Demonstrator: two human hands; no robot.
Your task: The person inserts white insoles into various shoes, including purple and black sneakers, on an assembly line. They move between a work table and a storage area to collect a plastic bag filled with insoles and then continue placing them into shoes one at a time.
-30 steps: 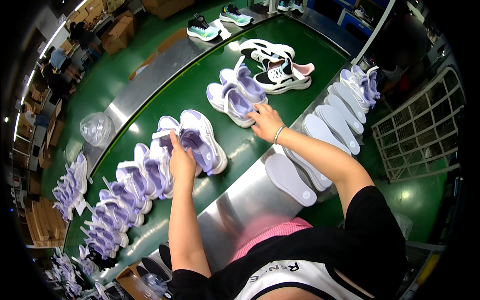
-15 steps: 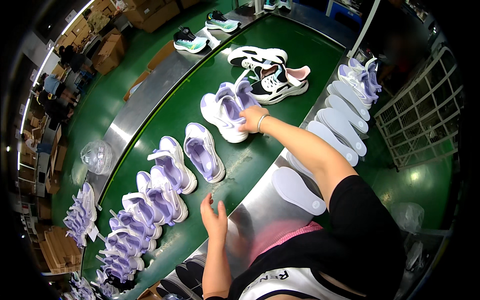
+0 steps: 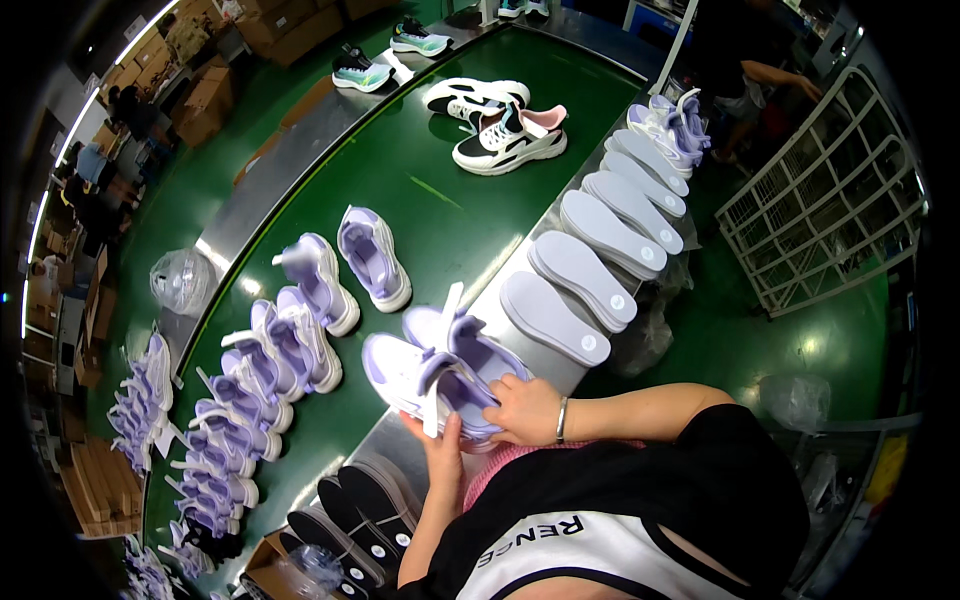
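Observation:
A pair of white and lavender sneakers [image 3: 398, 368] is held close in front of my body, side by side, toes pointing to the far left. My right hand [image 3: 530, 409] is closed round the heel ends, its fingers at the shoe openings. Below the nearer shoe, my left hand [image 3: 443, 452] grips its side, thumb up; its other fingers are partly hidden by the shoe. Beside the pair, grey-white insoles [image 3: 556, 318] lie in a row along the metal ledge. A single lavender sneaker [image 3: 374, 259] stands farther off on the green belt.
A line of lavender sneakers [image 3: 290, 340] runs down the left of the green belt [image 3: 400, 215]. Black-and-white sneakers [image 3: 510, 140] sit at its far end. Dark insoles [image 3: 370, 500] lie near my left forearm. A white wire rack [image 3: 830, 200] stands at the right.
My right hand has brought the sneaker pair from the belt toward my body. My left hand, open and empty before, now holds the nearer shoe. A co-worker's arm has appeared by the rack.

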